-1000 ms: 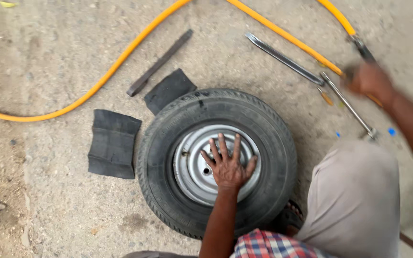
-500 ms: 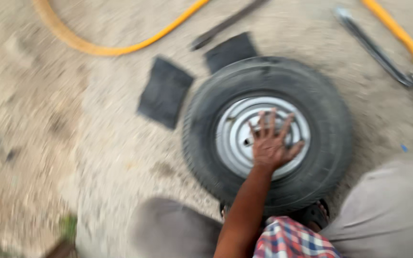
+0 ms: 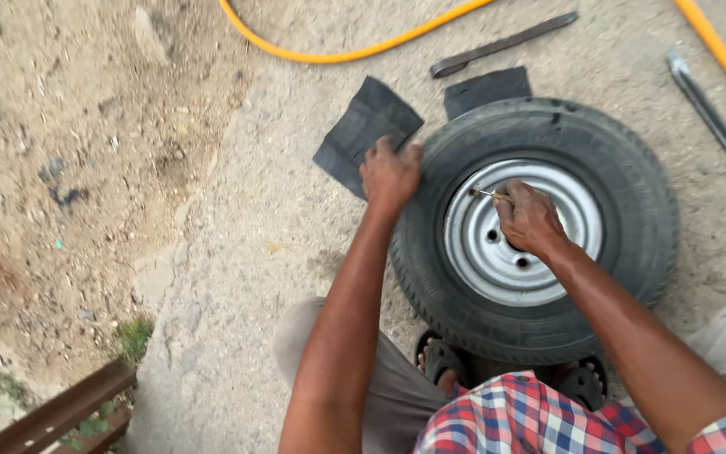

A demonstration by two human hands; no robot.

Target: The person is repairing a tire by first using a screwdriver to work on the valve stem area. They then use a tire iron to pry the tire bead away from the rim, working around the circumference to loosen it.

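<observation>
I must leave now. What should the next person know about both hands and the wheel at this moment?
Left hand: pressing on the tyre sidewall at its left edge, beside the black rubber piece.
Right hand: on the steel rim, pinching a thin metal tool whose tip sits near the rim edge.
The wheel lies flat on the ground, tyre on the rim. A flat bar, a long tyre lever and a yellow hose lie behind it.
Done and left: cannot tell from this view.
</observation>
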